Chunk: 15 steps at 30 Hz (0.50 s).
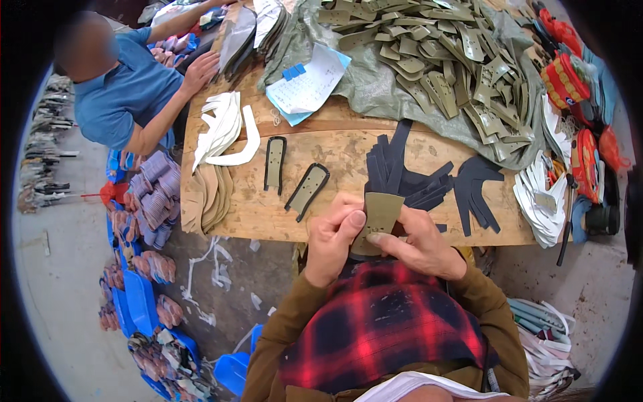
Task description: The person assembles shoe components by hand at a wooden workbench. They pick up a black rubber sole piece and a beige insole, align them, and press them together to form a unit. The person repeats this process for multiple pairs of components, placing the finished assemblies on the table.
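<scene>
Just over the front edge of the table, an olive-green shaped panel with small holes (pixel 383 209) is held between both hands. My left hand (pixel 335 238) grips its left edge with thumb and curled fingers. From the right, my right hand (pixel 425 242) pinches it, thumb lying across the lower part. A dark edge shows at the panel's lower end, partly hidden by the hands. Beyond the hands lie black curved strips (pixel 395 167) in a loose heap. Two olive panels rimmed in black, one upright (pixel 274 163) and one slanted (pixel 309 189), rest to the left.
A large pile of olive panels (pixel 462 57) covers a green sheet (pixel 301 40) at the back. White curved pieces (pixel 224 127), tan pieces (pixel 213 201) and a written paper (pixel 311 84) lie leftward. A person in blue (pixel 127 87) sits left, near blue bins (pixel 140 305).
</scene>
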Tool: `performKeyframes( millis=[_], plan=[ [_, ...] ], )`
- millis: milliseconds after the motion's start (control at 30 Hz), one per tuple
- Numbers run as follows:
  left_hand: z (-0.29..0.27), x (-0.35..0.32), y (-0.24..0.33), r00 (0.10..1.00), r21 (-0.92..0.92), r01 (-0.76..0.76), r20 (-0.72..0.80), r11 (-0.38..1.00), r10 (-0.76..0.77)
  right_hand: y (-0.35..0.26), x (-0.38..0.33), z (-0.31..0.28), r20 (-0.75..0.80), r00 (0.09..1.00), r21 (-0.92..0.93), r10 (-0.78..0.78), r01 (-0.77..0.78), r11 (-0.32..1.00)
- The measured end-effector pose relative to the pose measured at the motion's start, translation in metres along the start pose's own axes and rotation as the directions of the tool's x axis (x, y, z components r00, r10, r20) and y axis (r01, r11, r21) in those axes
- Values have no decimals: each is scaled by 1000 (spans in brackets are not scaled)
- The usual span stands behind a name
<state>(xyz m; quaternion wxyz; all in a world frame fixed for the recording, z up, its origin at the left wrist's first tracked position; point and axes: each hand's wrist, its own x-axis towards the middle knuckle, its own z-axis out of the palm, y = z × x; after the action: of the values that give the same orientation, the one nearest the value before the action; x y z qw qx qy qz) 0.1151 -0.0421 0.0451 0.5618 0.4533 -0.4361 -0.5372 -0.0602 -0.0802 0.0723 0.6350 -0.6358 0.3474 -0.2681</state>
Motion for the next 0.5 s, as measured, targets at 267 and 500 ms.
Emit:
performKeyframes(
  millis=[267, 500],
  plan=[
    [1, 22, 13, 999, 241, -4, -51, 970, 17, 22, -4, 15, -26, 991, -214, -132, 123, 969],
    [2, 16, 4, 977, -94, 213, -9, 973, -215, 22, -2, 1, -68, 998, 51, -2, 5, 999]
  ],
)
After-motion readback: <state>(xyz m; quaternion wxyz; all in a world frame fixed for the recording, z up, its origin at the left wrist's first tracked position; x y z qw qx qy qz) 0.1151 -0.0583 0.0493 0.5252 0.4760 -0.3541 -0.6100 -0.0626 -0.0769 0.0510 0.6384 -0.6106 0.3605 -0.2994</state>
